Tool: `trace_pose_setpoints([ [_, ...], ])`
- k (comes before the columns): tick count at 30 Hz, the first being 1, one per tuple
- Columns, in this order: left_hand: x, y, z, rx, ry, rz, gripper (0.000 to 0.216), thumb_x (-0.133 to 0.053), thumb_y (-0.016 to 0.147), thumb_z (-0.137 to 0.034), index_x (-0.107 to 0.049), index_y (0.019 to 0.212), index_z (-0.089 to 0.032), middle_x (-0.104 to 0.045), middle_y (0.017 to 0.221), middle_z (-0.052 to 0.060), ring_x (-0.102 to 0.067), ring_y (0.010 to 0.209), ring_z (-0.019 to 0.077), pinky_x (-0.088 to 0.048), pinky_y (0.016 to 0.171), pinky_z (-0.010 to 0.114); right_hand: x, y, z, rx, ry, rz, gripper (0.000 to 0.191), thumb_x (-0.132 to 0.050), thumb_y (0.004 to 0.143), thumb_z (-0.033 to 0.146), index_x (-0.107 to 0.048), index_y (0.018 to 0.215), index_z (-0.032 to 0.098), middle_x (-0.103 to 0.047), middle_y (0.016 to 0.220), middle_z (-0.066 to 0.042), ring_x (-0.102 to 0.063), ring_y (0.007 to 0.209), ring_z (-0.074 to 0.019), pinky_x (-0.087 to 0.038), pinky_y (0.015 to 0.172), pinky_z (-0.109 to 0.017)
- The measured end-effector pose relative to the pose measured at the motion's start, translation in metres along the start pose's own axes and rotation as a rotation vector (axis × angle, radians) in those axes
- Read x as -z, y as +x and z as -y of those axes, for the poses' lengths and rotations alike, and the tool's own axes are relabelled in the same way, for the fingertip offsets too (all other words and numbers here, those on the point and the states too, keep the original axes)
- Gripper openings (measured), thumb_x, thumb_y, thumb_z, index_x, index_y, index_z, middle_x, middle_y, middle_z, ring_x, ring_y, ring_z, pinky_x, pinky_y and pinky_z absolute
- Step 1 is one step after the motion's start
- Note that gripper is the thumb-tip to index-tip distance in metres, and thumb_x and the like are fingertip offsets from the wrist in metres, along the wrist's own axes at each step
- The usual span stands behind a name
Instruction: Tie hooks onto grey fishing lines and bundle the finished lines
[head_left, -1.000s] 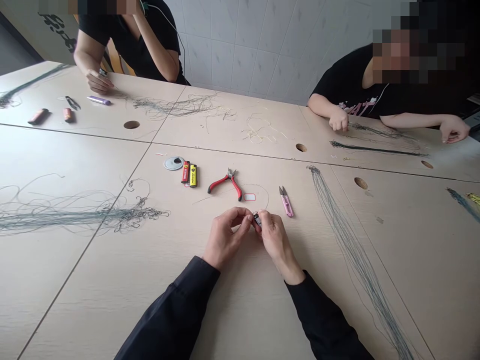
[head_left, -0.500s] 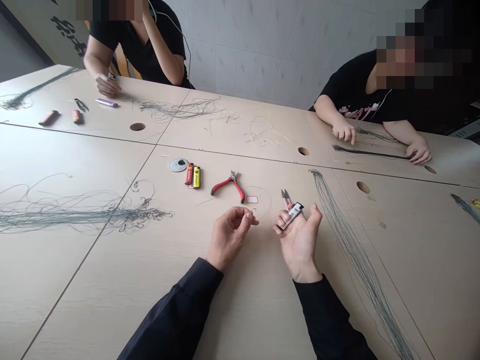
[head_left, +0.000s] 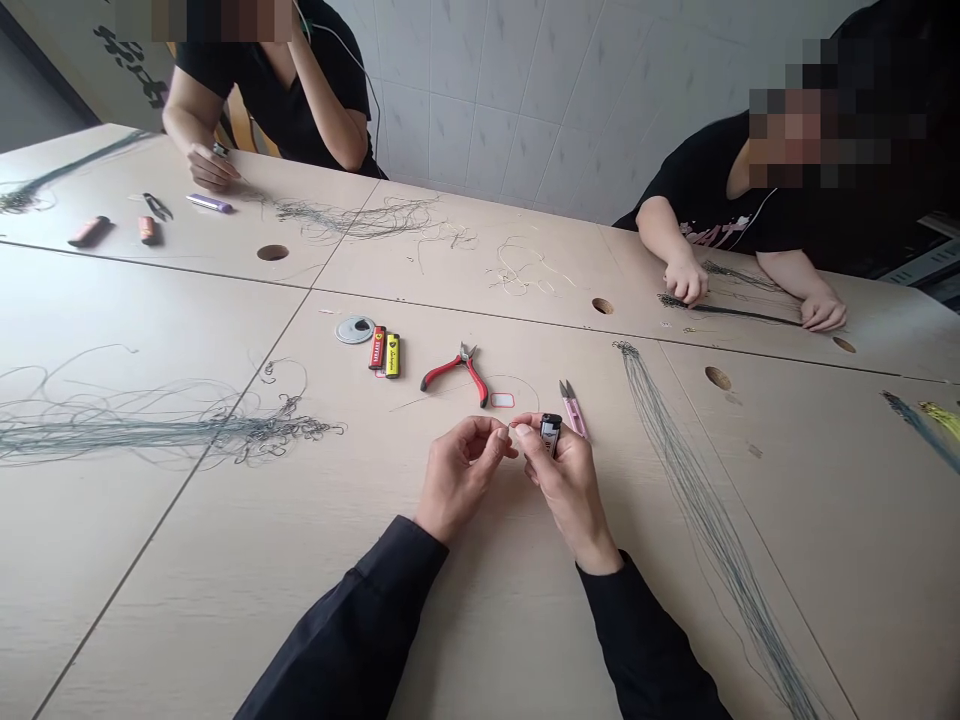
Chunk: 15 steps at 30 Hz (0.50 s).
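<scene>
A slim black-and-white object [head_left: 550,434] stands upright at the centre of a pale wood table [head_left: 187,590], its details too small to read. The person's right hand [head_left: 570,485] clamps it between thumb and fingers, while the left hand [head_left: 461,480] sits just beside it, fingertips pinched together; whether they hold a fine line, I cannot tell. Both arms wear black sleeves. Just ahead lie red-handled pliers [head_left: 454,375], and pink thread snips [head_left: 572,408] nearly touch the right hand. Farther left are red and yellow lighters [head_left: 377,348] beside a grey disc [head_left: 355,329]. Long grey-green line [head_left: 150,432] sprawls in a tangle to the left, with more strands [head_left: 705,510] to the right. Across the table, one co-worker's hand [head_left: 684,280] rests on a dark bundle of line [head_left: 735,312]; another's hand [head_left: 210,168] holds something small.
</scene>
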<state>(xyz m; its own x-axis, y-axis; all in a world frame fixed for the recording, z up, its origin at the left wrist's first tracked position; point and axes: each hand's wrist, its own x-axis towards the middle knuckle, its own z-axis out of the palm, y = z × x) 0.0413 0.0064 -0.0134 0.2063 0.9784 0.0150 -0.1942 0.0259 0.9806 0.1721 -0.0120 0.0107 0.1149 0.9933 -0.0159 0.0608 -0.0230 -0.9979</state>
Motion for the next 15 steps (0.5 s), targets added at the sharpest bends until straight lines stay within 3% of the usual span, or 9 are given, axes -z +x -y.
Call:
trace_pose_setpoints([
  [15, -0.0024, -0.0020, -0.0061, 0.027, 0.013, -0.007, 0.023, -0.062, 0.089, -0.036, -0.060, 0.083, -0.014, -0.066, 0.078, 0.004, -0.066, 0.072, 0.0137, -0.051, 0.069, 0.025, 0.0040, -0.0013, 0.0012, 0.079, -0.167, -0.021, 0.024, -0.064, 0.090, 0.038, -0.066, 0.080, 0.016, -0.051, 0.062, 0.003, -0.040, 0.052, -0.0093, -0.035, 0.050, -0.023],
])
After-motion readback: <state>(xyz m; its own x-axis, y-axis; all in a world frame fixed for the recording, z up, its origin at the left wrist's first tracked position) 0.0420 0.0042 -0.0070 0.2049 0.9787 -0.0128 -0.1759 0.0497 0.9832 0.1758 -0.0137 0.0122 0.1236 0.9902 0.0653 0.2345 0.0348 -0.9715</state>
